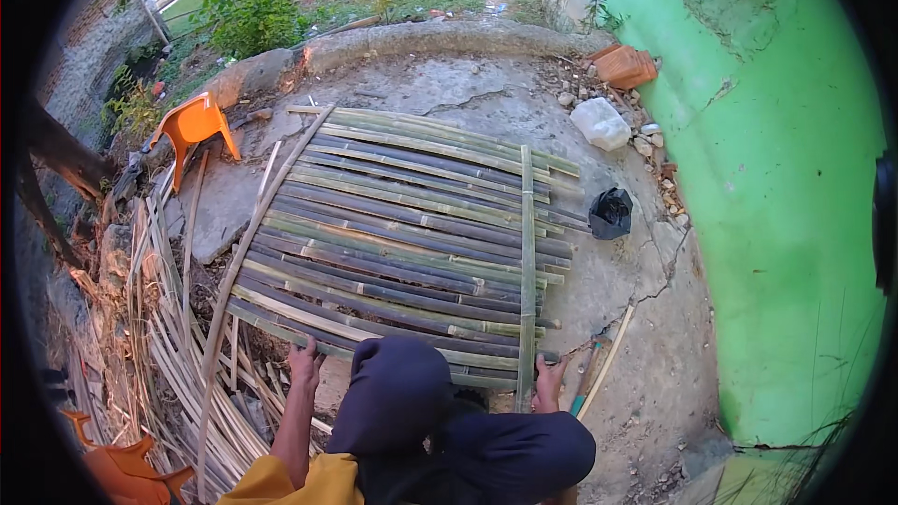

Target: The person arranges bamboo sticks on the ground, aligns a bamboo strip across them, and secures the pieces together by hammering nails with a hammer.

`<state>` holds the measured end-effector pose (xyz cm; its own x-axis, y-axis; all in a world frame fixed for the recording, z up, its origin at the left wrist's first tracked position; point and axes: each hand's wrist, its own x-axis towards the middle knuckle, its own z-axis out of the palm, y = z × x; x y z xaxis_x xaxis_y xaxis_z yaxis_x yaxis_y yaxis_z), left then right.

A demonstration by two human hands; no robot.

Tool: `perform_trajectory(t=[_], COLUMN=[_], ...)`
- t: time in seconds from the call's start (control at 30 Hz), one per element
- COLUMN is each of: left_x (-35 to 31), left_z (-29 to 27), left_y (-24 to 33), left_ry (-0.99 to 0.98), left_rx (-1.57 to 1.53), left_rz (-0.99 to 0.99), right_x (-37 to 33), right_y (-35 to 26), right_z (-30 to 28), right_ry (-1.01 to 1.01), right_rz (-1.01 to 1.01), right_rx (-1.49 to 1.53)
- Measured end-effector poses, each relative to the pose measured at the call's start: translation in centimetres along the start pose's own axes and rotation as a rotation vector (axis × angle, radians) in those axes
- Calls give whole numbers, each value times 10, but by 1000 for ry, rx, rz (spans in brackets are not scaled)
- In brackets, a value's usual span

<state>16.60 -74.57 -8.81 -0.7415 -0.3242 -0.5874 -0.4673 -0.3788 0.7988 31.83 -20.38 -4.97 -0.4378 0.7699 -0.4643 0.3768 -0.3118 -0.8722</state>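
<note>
A panel of split bamboo slats (402, 224) lies on the ground before me, dark and pale green strips side by side. A long curved bamboo strip (245, 248) crosses its left ends, and a straight bamboo crosspiece (528, 271) crosses it near the right ends. My left hand (304, 367) grips the nearest slat toward its left part, fingers partly hidden. Beside the crosspiece, my right hand (549, 383) is closed at the right end of the nearest slats, thumb up. My knees cover the middle of the near edge.
Loose bamboo strips (178, 346) pile up at left, near an orange plastic chair (195, 126). A black bag (610, 213) sits right of the panel. A green-handled tool (587, 374) lies near my right hand. A green wall (776, 178) bounds the right, with rubble (645, 145) along it.
</note>
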Motion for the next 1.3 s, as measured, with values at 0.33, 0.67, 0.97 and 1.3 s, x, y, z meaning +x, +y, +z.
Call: perform_trajectory(t=[0.33, 0.67, 0.97, 1.3], left_x=[2, -57, -55, -49], left_z=[-11, 59, 176, 243], left_y=[-38, 68, 87, 57], left_ry=[-12, -192, -876, -884], left_rx=[72, 939, 1329, 1370], left_rz=[-76, -344, 455, 903], right_x=[10, -60, -58, -102], right_y=[55, 0, 36, 67], right_z=[-27, -15, -6, -1], right_ry=[-37, 15, 22, 167], right_rz=[54, -482, -546, -508], right_rx=[-51, -978, -717, -630])
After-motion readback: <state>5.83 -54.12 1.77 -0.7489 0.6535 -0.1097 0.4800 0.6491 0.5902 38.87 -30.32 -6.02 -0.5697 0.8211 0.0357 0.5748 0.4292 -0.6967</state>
